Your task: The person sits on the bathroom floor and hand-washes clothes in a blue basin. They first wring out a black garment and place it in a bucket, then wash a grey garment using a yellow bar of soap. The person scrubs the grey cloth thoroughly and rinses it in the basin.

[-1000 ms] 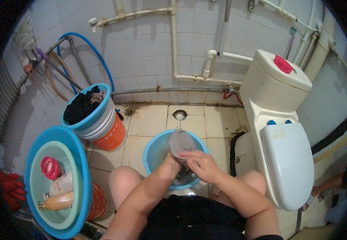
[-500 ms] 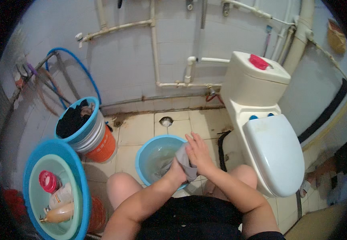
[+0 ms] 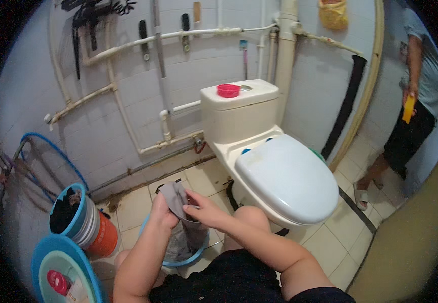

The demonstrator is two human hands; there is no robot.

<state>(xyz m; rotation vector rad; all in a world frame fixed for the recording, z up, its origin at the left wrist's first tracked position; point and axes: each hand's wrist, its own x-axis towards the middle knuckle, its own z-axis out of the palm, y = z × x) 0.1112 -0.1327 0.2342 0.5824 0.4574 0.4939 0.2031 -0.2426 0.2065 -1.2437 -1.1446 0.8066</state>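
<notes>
Both hands hold a wet-looking grey cloth (image 3: 174,196) above a light blue basin (image 3: 187,262). My left hand (image 3: 165,214) is closed round its left side. On the other side, my right hand (image 3: 202,209) pinches the cloth between thumb and fingers. The upper part of the cloth is folded and stands above my hands. Its lower part hangs into the basin, where the water is mostly hidden by the cloth and my arms. Whether the cloth is a garment or a rag I cannot tell.
A white toilet (image 3: 289,179) stands right of the basin, a pink bowl (image 3: 228,90) on its tank. At left are a bucket (image 3: 102,237) topped by a blue tub of dark clothes (image 3: 65,214), and nested basins (image 3: 39,255). Another person (image 3: 421,91) stands beyond the doorway, holding something yellow.
My view has turned to the right, bringing the doorway and the other person into sight. The cloth is now raised higher and spread more between my hands, with part hanging down.
</notes>
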